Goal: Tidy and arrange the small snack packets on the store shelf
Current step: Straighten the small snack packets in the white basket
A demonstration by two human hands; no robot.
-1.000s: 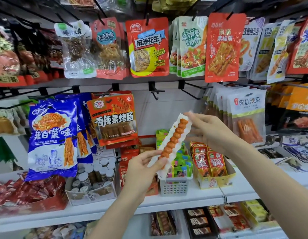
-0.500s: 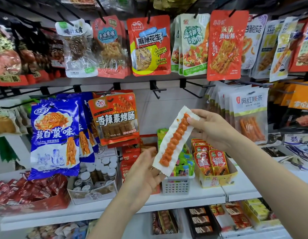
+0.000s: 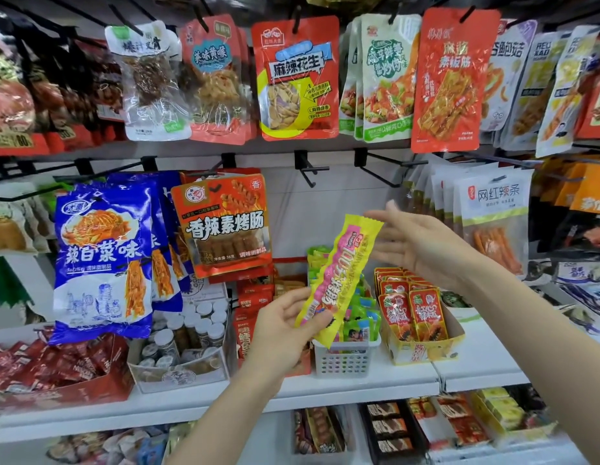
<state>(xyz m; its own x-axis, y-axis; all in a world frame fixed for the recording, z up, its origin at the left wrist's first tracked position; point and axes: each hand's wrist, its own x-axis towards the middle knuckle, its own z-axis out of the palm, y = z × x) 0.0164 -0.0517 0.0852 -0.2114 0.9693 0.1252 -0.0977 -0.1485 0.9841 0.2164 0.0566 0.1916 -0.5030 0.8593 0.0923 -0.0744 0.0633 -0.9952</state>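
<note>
- Your left hand [image 3: 285,327] pinches the bottom end of a long yellow and pink snack packet [image 3: 340,278], with the thumb on the front and the other fingers behind it.
- Your right hand [image 3: 422,245] has its fingers straight and spread, palm turned to the left, and it holds nothing. It is just beside the top end of the packet but does not touch it.
- You hold the packet near the middle of the frame. It leans, with its top end up and to the right.
- Behind the low end of the packet sits a white basket [image 3: 345,359] full of small green packets. It stands on the white shelf [image 3: 359,384].
- Right of the basket you see a yellow box [image 3: 426,352] with small red packets standing in it.
- Left of your left hand is a clear box [image 3: 181,367] with little jars, and at the far left a red box [image 3: 57,387] of red packets.
- At the middle left a big blue bag [image 3: 100,256] hangs on a hook, and an orange bag [image 3: 225,226] hangs right next to it.
- Along the top of the frame more bags hang in a row, one of them a red peanut bag [image 3: 297,78].
</note>
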